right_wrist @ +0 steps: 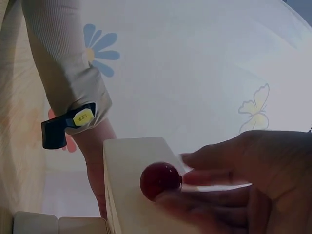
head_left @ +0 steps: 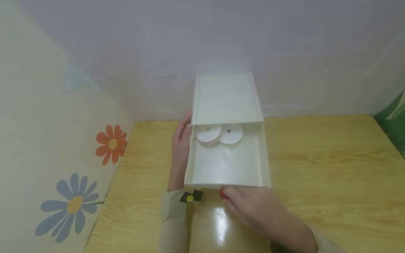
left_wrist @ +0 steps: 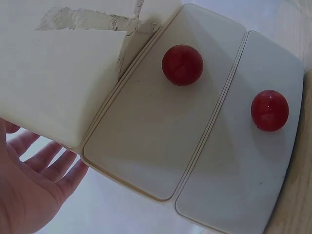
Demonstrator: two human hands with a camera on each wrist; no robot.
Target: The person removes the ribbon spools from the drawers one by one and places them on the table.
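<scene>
A small white drawer cabinet (head_left: 226, 98) stands on the table with its top drawer (head_left: 227, 165) pulled out. Two round white spools (head_left: 209, 133) lie overlapping at the back of that drawer. My right hand (head_left: 256, 207) is at the drawer's front, its thumb and fingers about the round red knob (right_wrist: 161, 180). Along the cabinet's left side rests my left hand (head_left: 181, 147); the left wrist view shows its fingers (left_wrist: 41, 158) fairly straight against the side wall. Two lower drawer fronts (left_wrist: 141, 122) are closed there, each with a red knob (left_wrist: 183, 65).
The wooden table (head_left: 316, 168) extends to both sides of the cabinet. A pale wall with flower decals (head_left: 75, 204) stands at the left, another wall (head_left: 190, 42) behind. A green patterned surface (head_left: 393, 123) shows at the far right. A black strap (right_wrist: 68, 126) circles the left wrist.
</scene>
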